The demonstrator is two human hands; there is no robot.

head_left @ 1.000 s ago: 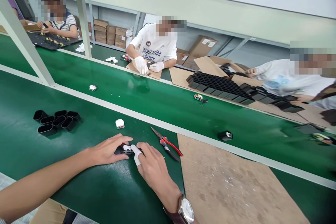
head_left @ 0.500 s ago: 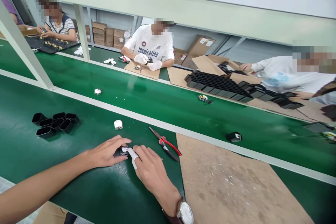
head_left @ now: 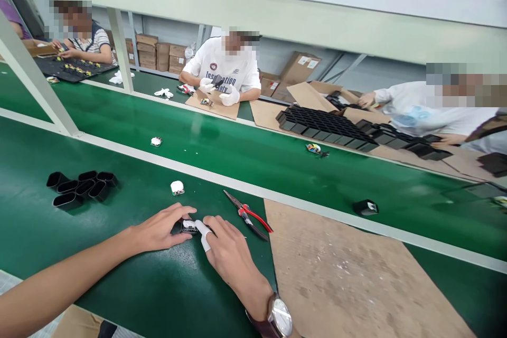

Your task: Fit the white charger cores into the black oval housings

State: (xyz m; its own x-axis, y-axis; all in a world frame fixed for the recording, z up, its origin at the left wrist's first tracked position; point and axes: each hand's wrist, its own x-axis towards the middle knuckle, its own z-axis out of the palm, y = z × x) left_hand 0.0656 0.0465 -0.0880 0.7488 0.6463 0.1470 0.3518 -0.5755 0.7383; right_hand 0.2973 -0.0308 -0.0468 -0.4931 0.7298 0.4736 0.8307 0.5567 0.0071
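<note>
Holding: both hands pinch one small black part (head_left: 190, 226) against the green table (head_left: 158, 285), lower centre of the frame.
Left hand (head_left: 160, 229): fingers closed over the part's left end.
Right hand (head_left: 229, 253): white-capped fingertip (head_left: 204, 232) pressing its right end.
Pliers (head_left: 249, 215): red-handled, just right of the hands.
Black housings (head_left: 79, 187): clustered at left.
White piece (head_left: 177, 187): lying above the hands.

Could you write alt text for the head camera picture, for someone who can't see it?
Two bare hands, left and right, pinch a small dark part on a green bench. Red-handled pliers and black housings lie nearby; three co-workers sit across a conveyor.
</note>
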